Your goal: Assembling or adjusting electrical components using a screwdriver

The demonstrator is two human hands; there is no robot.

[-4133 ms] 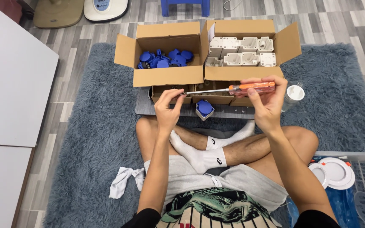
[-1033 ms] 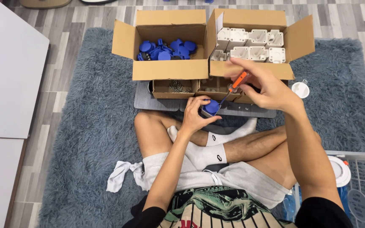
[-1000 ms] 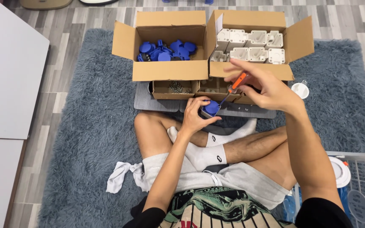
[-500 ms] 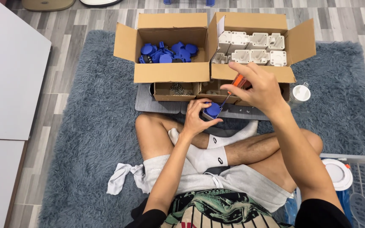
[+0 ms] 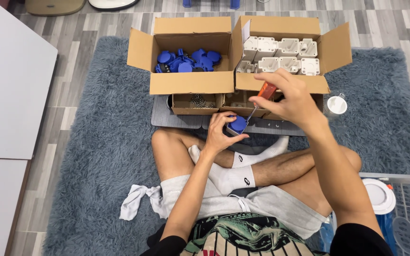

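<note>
My left hand [image 5: 220, 133] grips a small blue plastic part [image 5: 237, 124] just above the grey board [image 5: 176, 118] in front of my crossed legs. My right hand [image 5: 291, 97] holds an orange-handled screwdriver [image 5: 261, 97] at a slant, its metal tip down on the blue part. Behind them stand two open cardboard boxes: the left box [image 5: 191, 81] holds several blue parts, the right box [image 5: 309, 84] holds several white plastic housings. A small low box [image 5: 180, 105] with metal screws sits below the left box.
I sit cross-legged on a shaggy blue-grey rug [image 5: 91, 151]. A white table [image 5: 10, 80] lies to the left. A white cloth [image 5: 138, 201] lies by my left thigh. A small white-lidded cup [image 5: 336, 105] stands right of the boxes. A clear crate [image 5: 404, 213] with a white round lid sits at lower right.
Four seconds ago I held the screwdriver level in both hands. Since then my left hand took the blue part and the screwdriver tip came down onto it; my right hand has shifted slightly over the last second.
</note>
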